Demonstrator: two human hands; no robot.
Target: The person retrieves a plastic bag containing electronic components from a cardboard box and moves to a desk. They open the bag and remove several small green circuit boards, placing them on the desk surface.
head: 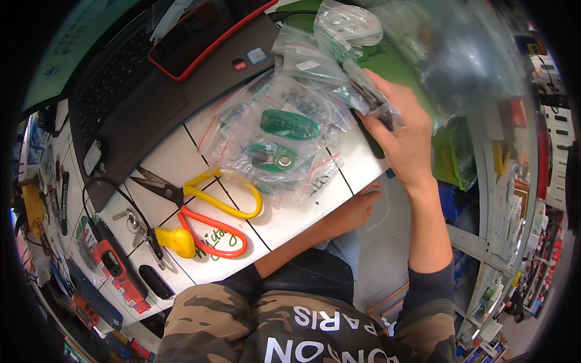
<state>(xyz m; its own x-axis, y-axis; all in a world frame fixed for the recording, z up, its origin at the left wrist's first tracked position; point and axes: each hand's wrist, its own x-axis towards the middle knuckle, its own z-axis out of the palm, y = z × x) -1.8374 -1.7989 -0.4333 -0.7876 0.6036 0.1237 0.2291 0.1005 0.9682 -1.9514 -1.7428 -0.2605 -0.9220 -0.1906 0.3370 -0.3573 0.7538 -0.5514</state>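
My right hand point(401, 129) grips a clear plastic bag point(363, 86) with a dark, flat part inside, above the right end of the tiled worktop. My left hand point(363, 206) hangs beside the worktop's front edge, fingers slightly curled, and nothing shows in it. Between them and the laptop lies a pile of clear zip bags point(313, 165). Within the pile are a green circuit board point(289, 124) and another green board with a coin cell point(273, 157). More zip bags point(313, 56) rest behind, near a white oval device point(358, 27) in a bag.
Scissors with yellow and orange handles point(181, 195) lie open on the tiles. Behind them is a laptop point(150, 100) bearing a red-edged phone point(199, 36) and a memory card point(239, 65). Keys point(138, 236) and a red tool point(115, 267) are at left; a green bin point(454, 159) stands right.
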